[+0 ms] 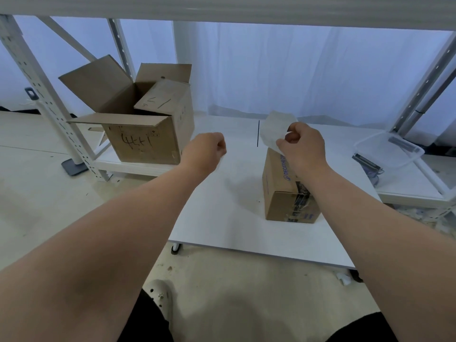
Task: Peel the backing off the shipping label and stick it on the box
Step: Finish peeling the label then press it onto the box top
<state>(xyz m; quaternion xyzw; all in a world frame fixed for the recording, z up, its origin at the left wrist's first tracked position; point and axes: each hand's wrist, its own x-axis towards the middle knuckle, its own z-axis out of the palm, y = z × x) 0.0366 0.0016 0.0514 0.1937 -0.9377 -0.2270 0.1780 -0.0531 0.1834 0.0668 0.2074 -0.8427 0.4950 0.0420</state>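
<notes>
A small taped cardboard box (283,193) with blue print stands on the low white table (222,213). My right hand (301,146) is above its far end, pinching a white sheet of paper, the shipping label (274,130), which sticks up and curls away from me. My left hand (207,149) hovers over the table to the left of the box, fingers curled into a fist. A faint pale sliver shows under the left hand; I cannot tell whether it holds anything. Which side of the label faces me is unclear.
A large open cardboard box (143,119) with handwritten marks sits on the low shelf at the left. A clear plastic tub (389,149) lies on the shelf at the right. White shelving uprights (39,95) flank the scene; my foot in a pale clog (160,297) is below.
</notes>
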